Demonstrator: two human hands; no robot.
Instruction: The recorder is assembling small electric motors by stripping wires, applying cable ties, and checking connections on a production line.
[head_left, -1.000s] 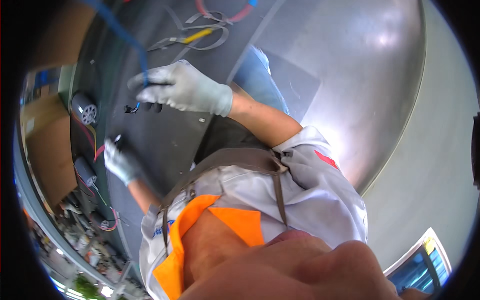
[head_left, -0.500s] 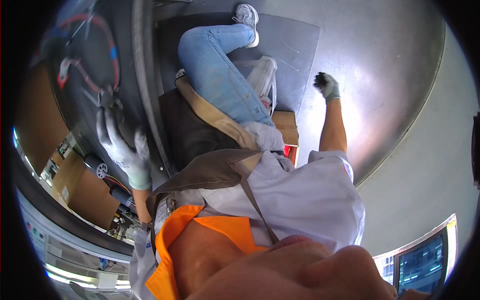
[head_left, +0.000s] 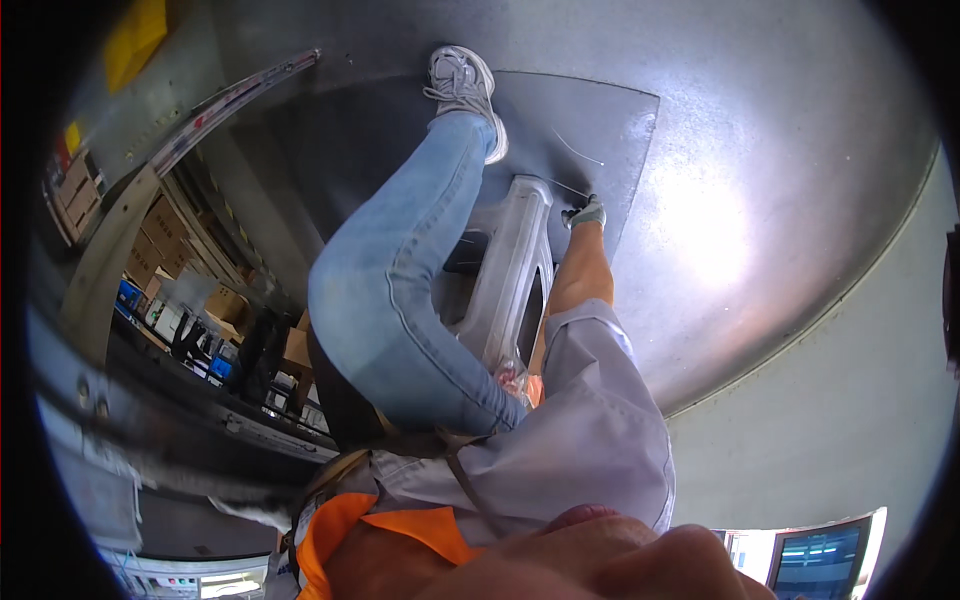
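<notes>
My right hand [head_left: 587,212], in a pale glove with dark fingertips, reaches down to the dark floor panel. Its fingers look slightly apart, at the end of a thin pale strip [head_left: 568,187]. Whether they touch the strip is hard to make out. A second thin strip [head_left: 578,150], curved, lies a little farther off. My left hand is out of view. Left of my right forearm stands a grey plastic step stool [head_left: 517,270], partly behind my bent, jeans-clad leg [head_left: 385,270].
Small red items in clear wrapping [head_left: 512,378] are by the stool's near end. At left, a metal rail [head_left: 235,105] borders a space with cardboard boxes [head_left: 158,238]. A curved grey wall [head_left: 810,420] rises at right, with a screen [head_left: 820,560] at lower right.
My right hand has moved left and down to the strip's end. My left hand has left the view. The view has turned, and the wires at left are gone from it.
</notes>
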